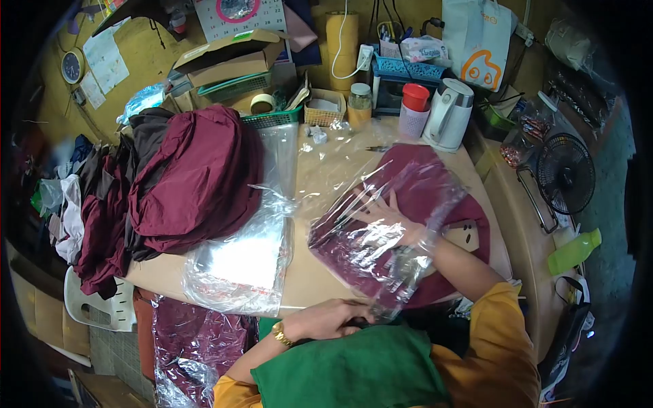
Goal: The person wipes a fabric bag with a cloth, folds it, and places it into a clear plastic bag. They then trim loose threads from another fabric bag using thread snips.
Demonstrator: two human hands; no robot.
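Right grip was spread wide, palm down; maroon fabric bundle lay right under it on the tabletop; left grip curled near the clear plastic, couldn't tell if pinching; imo slow, flat-palmed smoothing suited that crinkly stuff best.

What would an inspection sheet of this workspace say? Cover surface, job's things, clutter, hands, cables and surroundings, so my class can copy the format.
Surface: tan table, partly bare mid-table.
Job's things: maroon cloth item on the table; clear bag over part of it.
Clutter: maroon and dark cloth pile, flat clear bags, white kettle, blue basket.
Hands: right hand spread over the cloth item, clear film over it; left hand at the near edge, grip unclear.
Cables: white cable running down to a white socket.
Surroundings: wall calendar, clock; fan at right.
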